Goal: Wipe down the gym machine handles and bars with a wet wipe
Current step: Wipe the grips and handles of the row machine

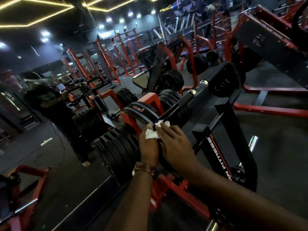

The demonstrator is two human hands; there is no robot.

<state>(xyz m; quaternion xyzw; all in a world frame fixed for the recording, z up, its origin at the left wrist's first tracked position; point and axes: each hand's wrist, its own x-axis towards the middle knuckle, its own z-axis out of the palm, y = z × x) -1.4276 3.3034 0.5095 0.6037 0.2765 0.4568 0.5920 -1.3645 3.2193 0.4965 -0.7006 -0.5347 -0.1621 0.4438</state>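
A black machine bar (pixel 173 109) with a chrome end cap (pixel 191 92) slants up to the right at frame centre. A white wet wipe (pixel 151 134) is wrapped round its lower part. My left hand (pixel 148 147), with a brown watch strap on the wrist, grips the wipe and bar from the left. My right hand (pixel 175 144) closes over the same spot from the right, fingers curled on the wipe's upper fold (pixel 162 123). The bar's lower stretch is hidden under both hands.
Stacked black weight plates (pixel 120 147) sit on a red rack left of the bar. The black machine frame (pixel 233 130) with white lettering stands to the right. A person (pixel 50 104) stands at the left, in or near a mirror. Red racks fill the background.
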